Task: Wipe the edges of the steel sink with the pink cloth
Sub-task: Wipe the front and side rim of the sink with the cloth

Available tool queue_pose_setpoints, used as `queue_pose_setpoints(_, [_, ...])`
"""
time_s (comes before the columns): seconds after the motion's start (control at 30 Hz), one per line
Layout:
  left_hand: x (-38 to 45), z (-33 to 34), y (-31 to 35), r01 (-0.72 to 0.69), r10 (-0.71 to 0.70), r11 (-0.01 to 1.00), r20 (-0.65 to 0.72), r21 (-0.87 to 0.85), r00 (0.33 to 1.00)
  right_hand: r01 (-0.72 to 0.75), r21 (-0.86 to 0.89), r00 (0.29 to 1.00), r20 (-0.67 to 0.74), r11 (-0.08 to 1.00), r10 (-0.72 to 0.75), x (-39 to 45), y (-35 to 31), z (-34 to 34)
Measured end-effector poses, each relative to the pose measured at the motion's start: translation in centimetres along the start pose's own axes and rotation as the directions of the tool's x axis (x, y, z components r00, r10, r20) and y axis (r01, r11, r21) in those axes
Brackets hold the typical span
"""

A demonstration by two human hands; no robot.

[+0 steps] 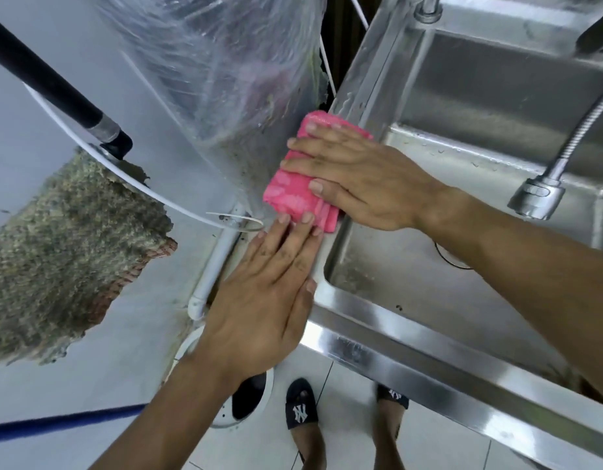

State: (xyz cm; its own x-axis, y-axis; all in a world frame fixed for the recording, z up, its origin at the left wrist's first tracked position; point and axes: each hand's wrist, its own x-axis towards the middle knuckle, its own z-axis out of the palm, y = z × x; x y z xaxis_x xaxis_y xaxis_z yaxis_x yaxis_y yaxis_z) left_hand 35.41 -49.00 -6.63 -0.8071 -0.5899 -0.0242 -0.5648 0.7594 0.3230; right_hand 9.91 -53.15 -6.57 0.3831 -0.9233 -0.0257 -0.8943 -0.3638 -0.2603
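- Nearest the camera, the left forearm enters from 7 o'clock and runs up toward 1 o'clock, ending in the left hand point(269, 293), laid flat, palm down, on the sink's left edge.
- Its fingers are straight and close together; the fingertips point(307, 218) touch the near end of the cloth point(293, 195), curled round nothing.
- Right forearm comes in from 4 o'clock and reaches toward 10 o'clock across the basin corner.
- Right hand point(357, 184) lies palm down on the cloth, fingers spread and straight, thumb stretched along the near side; it presses rather than clasps.
- Pink and folded, the cloth sits on the left rim of the sink point(378, 320), its far end poking out past the fingers at 12 o'clock.
- Just left of the cloth hangs a clear plastic bag point(218, 69).
- At 3 o'clock, a hose nozzle point(535, 198) hangs over the basin.
- At 9 o'clock lies a rough mat point(63, 252); at 6 o'clock, two slippered feet point(302, 407) on tile.
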Motion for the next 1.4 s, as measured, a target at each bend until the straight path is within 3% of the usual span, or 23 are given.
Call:
queue_pose_setpoints(0.1, [0.2,0.0,0.4,0.044,-0.044,0.999,0.022,0.03,0.999,-0.145,0.038,0.975,-0.162,0.989,0.149,-0.7,0.5,0.8])
queue_pose_setpoints(0.23, [1.5,-0.5,1.3,0.15,-0.152,0.988,0.061,0.028,0.986,-0.496,0.092,0.815,-0.294,0.864,0.499,-1.5,-4.9,2.9])
queue_pose_setpoints(0.3, [1.8,-0.7,1.8,0.197,-0.199,0.979,0.064,0.043,0.978,-0.548,0.04,0.785,-0.322,0.836,0.529,-1.9,-5.9,2.8])
queue_pose_setpoints(0.37, [1.8,-0.8,2.1,0.209,-0.213,0.976,0.068,0.059,0.975,-0.421,-0.089,0.857,-0.365,0.903,0.363,-1.9,-3.3,1.2])
queue_pose_setpoints(0.43, [1.8,-0.8,2.2,0.204,-0.207,0.977,0.059,0.058,0.977,-0.031,-0.215,0.97,-0.244,0.976,-0.023,-1.8,0.5,-0.1])
queue_pose_setpoints(0.5, [1.9,-0.8,2.1,0.197,-0.2,0.979,0.053,0.05,0.978,0.265,-0.177,0.96,-0.041,0.948,-0.276,-1.4,3.4,-0.1])
queue_pose_setpoints(0.53, [1.9,-0.8,2.1,0.193,-0.195,0.98,0.051,0.048,0.979,0.284,-0.145,0.957,-0.016,0.948,-0.289,-1.0,4.3,0.1])
queue_pose_setpoints(0.63, [1.8,-0.6,1.9,0.191,-0.193,0.981,0.04,0.044,0.98,0.06,-0.045,0.983,-0.171,0.997,-0.067,0.4,5.0,0.4])
queue_pose_setpoints(0.73, [3.2,-0.5,1.9,0.208,-0.21,0.977,0.024,0.046,0.977,-0.226,0.13,0.917,-0.306,0.965,0.256,1.2,3.8,0.5])
queue_pose_setpoints(0.8, [5.2,-0.3,1.9,0.221,-0.222,0.973,0.008,0.065,0.975,-0.298,0.21,0.883,-0.309,0.931,0.352,1.2,2.1,1.2])
queue_pose_setpoints(0.9, [7.3,0.1,1.9,0.239,-0.238,0.966,-0.022,0.093,0.971,-0.268,0.221,0.91,-0.263,0.938,0.321,-0.4,1.3,1.9])
queue_pose_setpoints(1.0, [7.2,0.6,2.0,0.238,-0.23,0.963,-0.07,0.127,0.971,-0.098,0.049,0.972,-0.211,0.994,0.106,-1.4,4.1,0.8])
queue_pose_setpoints(1.07, [7.2,0.8,2.0,0.23,-0.22,0.965,-0.085,0.128,0.972,-0.043,0.024,0.987,-0.155,0.999,0.046,-0.7,6.7,-0.3])
queue_pose_setpoints(1.27, [10.8,0.2,1.3,0.195,-0.19,0.972,-0.053,0.128,0.98,-0.273,0.203,0.908,-0.268,0.94,0.321,0.4,5.6,0.9])
queue_pose_setpoints(1.33, [11.7,0.1,1.2,0.187,-0.18,0.972,-0.059,0.144,0.982,-0.252,0.153,0.911,-0.297,0.956,0.287,0.2,5.3,1.3])
queue_pose_setpoints(1.4, [11.8,0.3,1.3,0.175,-0.165,0.972,-0.075,0.157,0.983,-0.154,0.047,0.947,-0.277,0.987,0.161,0.3,6.9,0.8])
